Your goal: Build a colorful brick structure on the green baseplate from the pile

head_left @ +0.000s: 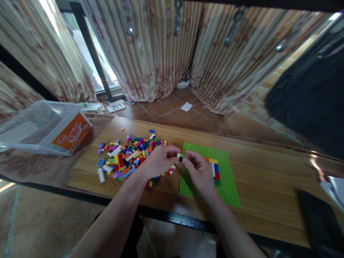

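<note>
From far off, I'm watching my left hand (160,159) and my right hand (199,172) pinching a tiny black-and-white piece (180,157) with their fingertips, near the middle of the frame. I'm not telling if it's one brick or two. I'm worrying that it may slip — it's small, and the fingers are hiding its edges. If it's falling left, the messy brick pile (126,161) could be swallowing it. My right hand is partly covering the colored rows (216,172) on the green plate (229,186) — dipping low could be bumping them.
</note>
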